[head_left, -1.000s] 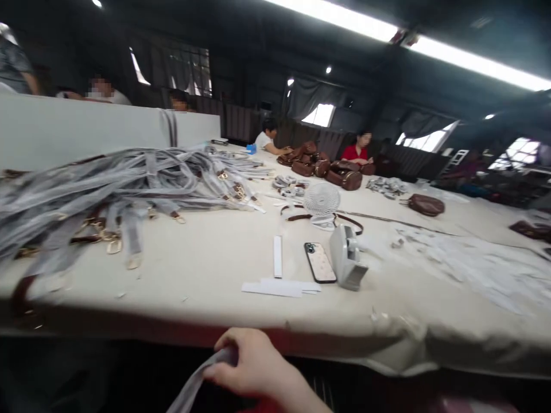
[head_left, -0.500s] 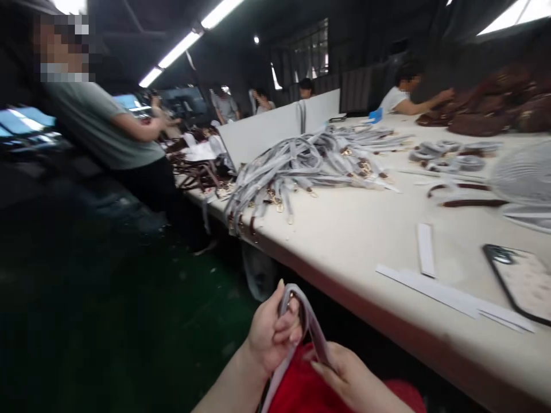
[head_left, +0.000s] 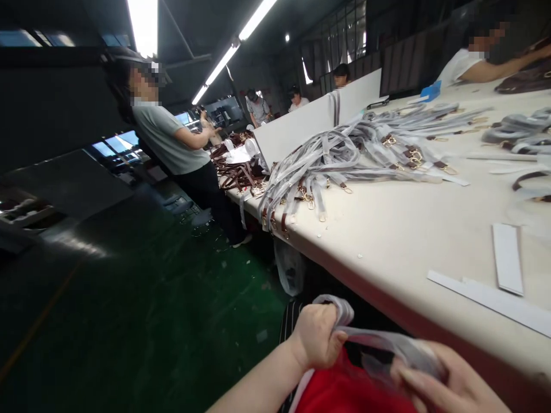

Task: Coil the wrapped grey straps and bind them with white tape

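A bag strap in translucent grey-white wrapping (head_left: 379, 339) stretches between my two hands, above my red-clad lap. My left hand (head_left: 321, 335) is closed round it, with a loop of the strap standing out over the knuckles. My right hand (head_left: 443, 373) grips the other stretch between thumb and fingers, slightly blurred. Part of the strap is hidden behind the hands. On the table, beyond both hands, lies a heap of similar wrapped straps (head_left: 327, 155) with brown ends and gold clasps.
The table (head_left: 387, 229) edge runs along my right. White card strips (head_left: 508, 258) lie on it; a white board (head_left: 318, 120) stands behind the heap. One person in a grey-green shirt (head_left: 172, 137) stands at the left end; another person in white (head_left: 460, 69) works at the far right.
My view has swung right-to-left, so the table sits farther right. My hands have moved apart, the left one turning over and closing round the strap, which now stretches sideways.
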Tool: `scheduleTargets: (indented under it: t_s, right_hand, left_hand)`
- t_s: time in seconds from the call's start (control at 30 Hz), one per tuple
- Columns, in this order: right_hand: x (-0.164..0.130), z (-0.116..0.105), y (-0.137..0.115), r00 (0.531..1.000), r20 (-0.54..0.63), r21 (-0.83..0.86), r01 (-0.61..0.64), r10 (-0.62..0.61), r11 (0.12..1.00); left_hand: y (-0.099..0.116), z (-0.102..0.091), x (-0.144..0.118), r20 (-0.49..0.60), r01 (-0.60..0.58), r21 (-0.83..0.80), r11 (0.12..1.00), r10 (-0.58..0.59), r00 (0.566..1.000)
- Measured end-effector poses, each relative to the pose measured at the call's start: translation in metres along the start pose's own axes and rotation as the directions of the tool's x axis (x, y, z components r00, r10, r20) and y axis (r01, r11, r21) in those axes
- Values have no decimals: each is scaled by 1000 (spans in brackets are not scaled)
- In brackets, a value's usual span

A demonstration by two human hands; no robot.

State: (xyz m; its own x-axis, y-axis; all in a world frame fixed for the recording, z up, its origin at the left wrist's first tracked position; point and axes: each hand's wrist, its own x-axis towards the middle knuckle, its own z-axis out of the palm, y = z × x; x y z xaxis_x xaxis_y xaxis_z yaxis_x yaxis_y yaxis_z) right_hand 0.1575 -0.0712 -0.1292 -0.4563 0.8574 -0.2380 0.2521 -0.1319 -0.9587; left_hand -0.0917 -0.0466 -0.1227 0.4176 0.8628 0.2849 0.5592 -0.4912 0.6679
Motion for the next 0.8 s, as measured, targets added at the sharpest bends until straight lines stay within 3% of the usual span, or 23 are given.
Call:
scheduleTargets:
  t_s: [0.07, 0.13, 0.2, 0.27, 0.43, 0.6, 0.7, 0.8]
  right_hand:
    - [10, -15, -1, 984, -170, -163, 25, -53, 986]
    - [18, -16, 3, 939, -285, -326, 94, -193, 941]
    - [19, -3, 9, 917, -259, -393, 187, -304, 900]
    - [18, 17, 14, 940, -121, -361, 257, -318, 897]
    - [29, 48, 20, 965, 79, -193, 263, -252, 945]
    - [45, 47, 29, 972, 147, -68, 193, -182, 979]
    - [43, 44, 31, 976, 161, -45, 158, -149, 986]
    - [39, 40, 28, 980, 129, -40, 155, -149, 987]
  left_hand:
    - [13, 0, -5, 109, 157, -148, 976, -142, 984]
    - [26, 1, -6, 223, 417, -382, 825, -355, 908]
    - [35, 2, -5, 345, 581, -557, 593, -472, 812]
    - [40, 4, -4, 408, 625, -656, 423, -498, 765]
    - [38, -3, -3, 470, 605, -784, 141, -502, 726]
    - [37, -40, 5, 395, 453, -890, -53, -584, 709]
    - [38, -66, 13, 287, 271, -955, -122, -611, 737]
    - [40, -85, 19, 158, 117, -987, -106, -633, 758]
